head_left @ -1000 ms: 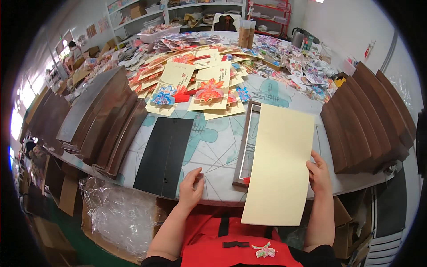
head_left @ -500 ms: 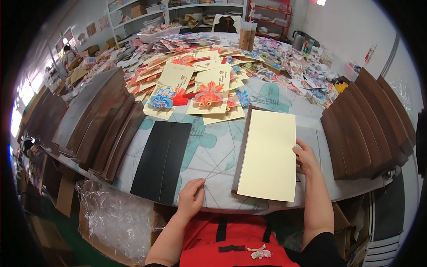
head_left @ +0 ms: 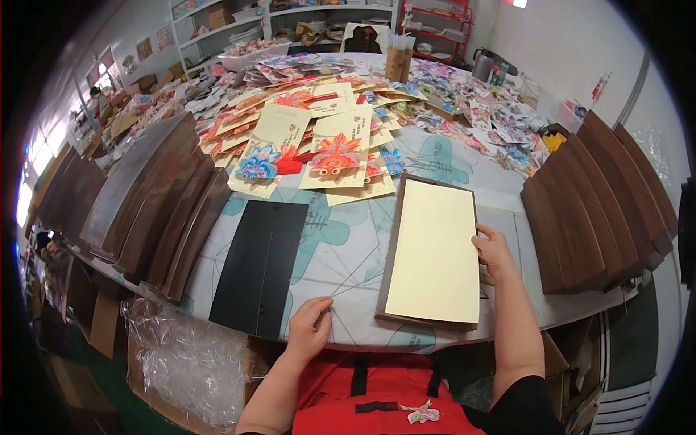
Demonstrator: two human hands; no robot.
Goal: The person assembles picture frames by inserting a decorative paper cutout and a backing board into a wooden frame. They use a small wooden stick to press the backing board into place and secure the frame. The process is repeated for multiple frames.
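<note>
Cream sheet point(head_left: 437, 250) lying in dark frame point(head_left: 388, 250), table point(head_left: 348, 254) centre. Right hand point(head_left: 494, 250) at sheet's 3 o'clock edge, fingers spread flat, touching. Left hand point(head_left: 310, 328) at 8 o'clock, loosely curled, empty.

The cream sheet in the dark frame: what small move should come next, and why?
Probably press the sheet flat with the right hand. It lies inside the frame, whose dark border shows on the left and bottom, and the hand touches only its right edge. The left hand rests on the table.
</note>
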